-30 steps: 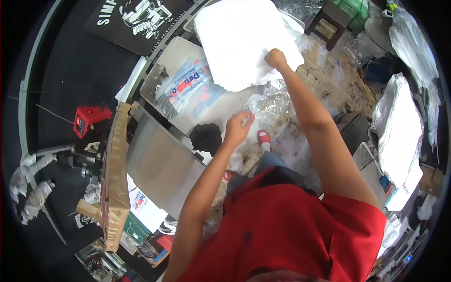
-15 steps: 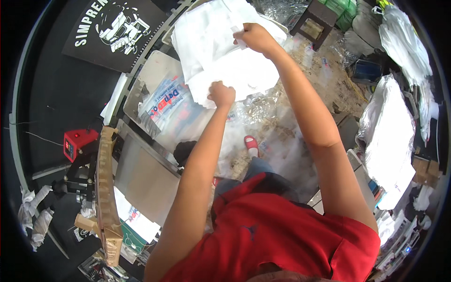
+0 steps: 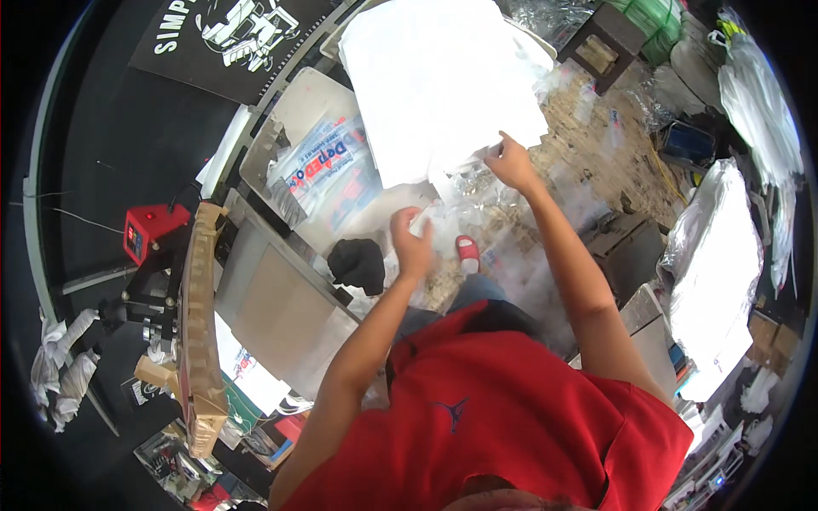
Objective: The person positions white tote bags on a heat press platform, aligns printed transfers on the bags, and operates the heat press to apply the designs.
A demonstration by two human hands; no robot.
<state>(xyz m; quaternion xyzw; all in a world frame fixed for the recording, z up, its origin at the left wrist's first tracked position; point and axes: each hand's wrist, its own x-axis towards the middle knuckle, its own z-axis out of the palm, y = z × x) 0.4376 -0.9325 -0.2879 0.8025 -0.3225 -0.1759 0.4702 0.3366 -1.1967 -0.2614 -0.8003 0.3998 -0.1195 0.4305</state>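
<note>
The big pile of white sheets lay at the top middle of the view, on a pale surface, with its sheets not quite lined up and its near edge turned toward the person. The right hand was right by the near right edge of the pile. Its first finger stuck out and its thumb was apart from it, so these fingers were open, but I could not tell if they touched the paper-like sheets. The left hand was lower down, just below the pile's near left corner. Its fingers were bent like a cup, with the thumb away from them. Something pale showed in the gap, and I could not tell if the hand had hold of it. Clear plastic bags with blue and red print lay flat on the surface, to the left of the pile. A crumpled black cloth was near the left hand, on its left side. Below the hands, a red slipper was on one foot, and thin clear plastic was spread over the floor beside it. The person wore a red top.
</note>
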